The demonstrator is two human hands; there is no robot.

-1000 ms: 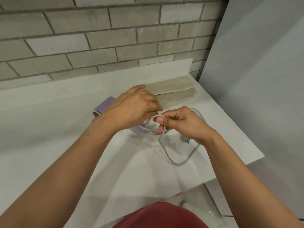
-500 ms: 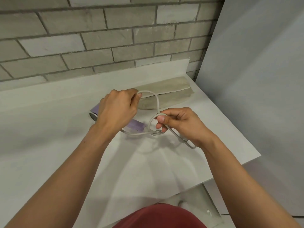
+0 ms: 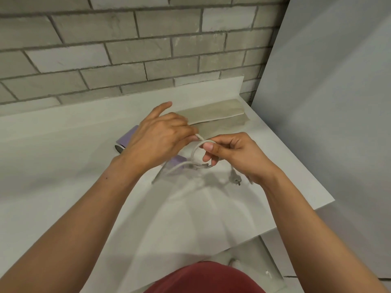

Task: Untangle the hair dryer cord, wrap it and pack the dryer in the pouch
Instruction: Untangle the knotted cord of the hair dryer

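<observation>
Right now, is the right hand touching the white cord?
Touching. The head view shows the right hand pinching a loop of the thin white cord between thumb and fingers, above the white table, near the lilac hair dryer.

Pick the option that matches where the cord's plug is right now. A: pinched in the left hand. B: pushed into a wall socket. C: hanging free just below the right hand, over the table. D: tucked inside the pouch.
C: the plug shows its pin below the right hand, over the white table, held by neither hand, while the left hand pinches the cord higher up.
</observation>
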